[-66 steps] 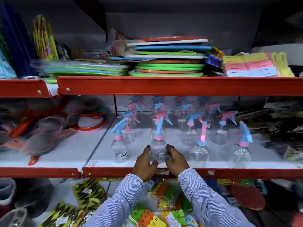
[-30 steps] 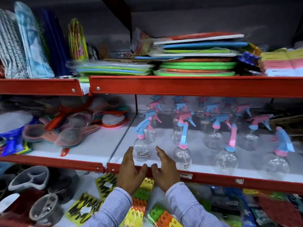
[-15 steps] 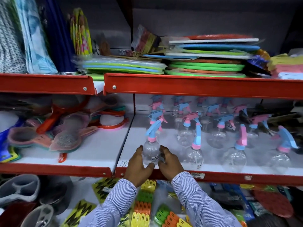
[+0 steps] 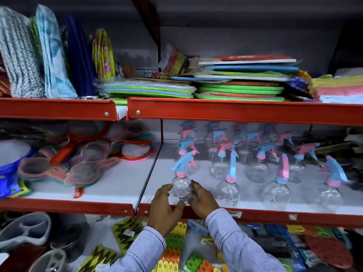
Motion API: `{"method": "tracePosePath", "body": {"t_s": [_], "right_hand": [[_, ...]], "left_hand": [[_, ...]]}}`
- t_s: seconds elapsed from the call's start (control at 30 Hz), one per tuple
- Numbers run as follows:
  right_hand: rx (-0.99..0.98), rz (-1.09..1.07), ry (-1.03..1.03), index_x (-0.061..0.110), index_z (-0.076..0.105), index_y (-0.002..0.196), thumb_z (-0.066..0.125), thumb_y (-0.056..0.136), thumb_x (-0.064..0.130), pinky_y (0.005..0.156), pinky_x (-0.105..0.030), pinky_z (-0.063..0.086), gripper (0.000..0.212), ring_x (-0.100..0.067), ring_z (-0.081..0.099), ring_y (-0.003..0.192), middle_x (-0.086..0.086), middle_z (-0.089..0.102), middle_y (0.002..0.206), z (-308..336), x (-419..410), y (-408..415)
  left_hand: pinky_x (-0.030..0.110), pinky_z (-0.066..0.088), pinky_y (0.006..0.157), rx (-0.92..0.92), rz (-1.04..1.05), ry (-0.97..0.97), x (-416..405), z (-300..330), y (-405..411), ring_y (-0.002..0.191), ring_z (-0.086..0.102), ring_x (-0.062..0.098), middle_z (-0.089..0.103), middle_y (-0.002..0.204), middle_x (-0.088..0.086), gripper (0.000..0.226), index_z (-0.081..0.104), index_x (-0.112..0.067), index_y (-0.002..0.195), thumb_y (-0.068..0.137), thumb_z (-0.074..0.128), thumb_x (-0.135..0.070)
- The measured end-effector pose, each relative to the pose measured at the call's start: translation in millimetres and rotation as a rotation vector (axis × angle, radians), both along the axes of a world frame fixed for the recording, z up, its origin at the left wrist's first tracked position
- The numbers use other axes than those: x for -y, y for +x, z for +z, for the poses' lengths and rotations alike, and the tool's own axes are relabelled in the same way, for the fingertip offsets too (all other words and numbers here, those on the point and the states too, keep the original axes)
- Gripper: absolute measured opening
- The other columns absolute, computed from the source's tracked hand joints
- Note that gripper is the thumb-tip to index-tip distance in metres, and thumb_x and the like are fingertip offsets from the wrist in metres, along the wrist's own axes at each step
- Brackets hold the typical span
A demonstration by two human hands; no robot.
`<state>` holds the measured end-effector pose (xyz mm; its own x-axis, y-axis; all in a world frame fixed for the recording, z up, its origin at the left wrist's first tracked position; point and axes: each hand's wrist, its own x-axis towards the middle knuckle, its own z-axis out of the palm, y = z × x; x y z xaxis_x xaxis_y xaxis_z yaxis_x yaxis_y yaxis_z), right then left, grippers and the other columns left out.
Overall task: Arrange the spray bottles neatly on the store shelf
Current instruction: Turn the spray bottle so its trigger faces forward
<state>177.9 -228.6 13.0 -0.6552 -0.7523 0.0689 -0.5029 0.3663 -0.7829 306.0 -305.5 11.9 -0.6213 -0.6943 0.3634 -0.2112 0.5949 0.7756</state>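
Observation:
A clear spray bottle with a blue trigger and pink collar stands at the front left of the white shelf with a red rim. My left hand cups its left side and my right hand cups its right side, fingertips against the plastic. Three more front-row bottles stand to the right: one near my right hand, another further along, and a third at the far right. Several more bottles stand in rows behind them, reaching the back wall.
The upper red shelf edge hangs low over the bottles' triggers. Plastic mesh paddles lie on the neighbouring shelf to the left. Packs of coloured pegs fill the shelf below my arms. Dark goods crowd the shelf's right end.
My hands left the second front bottle and moved left onto the front-left bottle, closing around its sides. The view has shifted left and closer to the shelf.

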Motion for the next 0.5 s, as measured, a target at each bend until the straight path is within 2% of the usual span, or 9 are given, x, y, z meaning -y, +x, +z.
{"method": "tracePosePath", "body": {"t_s": [0.2,0.33,0.5], "right_hand": [[0.000,-0.029,-0.100,0.016,0.043,0.137,0.053,0.078,0.007,0.105,-0.033,0.045,0.060,-0.018,0.057,0.121,-0.004,0.058,0.134,-11,-7,5],[-0.008,-0.032,-0.144,0.014,0.041,0.138,0.054,0.080,0.005,0.106,-0.034,0.045,0.060,-0.017,0.057,0.121,-0.005,0.057,0.135,-13,-11,10],[-0.001,-0.034,-0.165,0.014,0.043,0.137,0.053,0.082,0.003,0.105,-0.029,0.043,0.057,-0.018,0.057,0.121,-0.007,0.058,0.134,-15,-13,10]], "left_hand": [[0.023,0.044,0.089,-0.008,-0.007,0.044,2,3,-4,0.110,0.062,0.021,0.065,0.123,0.005,0.054,0.049,-0.017,0.128,0.077,0.064,-0.017],[0.022,0.042,0.089,0.001,-0.027,0.085,7,1,-7,0.109,0.063,0.021,0.066,0.117,0.001,0.054,0.047,-0.019,0.129,0.078,0.064,-0.019],[0.023,0.042,0.088,-0.002,-0.055,0.113,9,0,-9,0.106,0.063,0.018,0.066,0.112,-0.004,0.054,0.047,-0.023,0.128,0.077,0.062,-0.023]]}}
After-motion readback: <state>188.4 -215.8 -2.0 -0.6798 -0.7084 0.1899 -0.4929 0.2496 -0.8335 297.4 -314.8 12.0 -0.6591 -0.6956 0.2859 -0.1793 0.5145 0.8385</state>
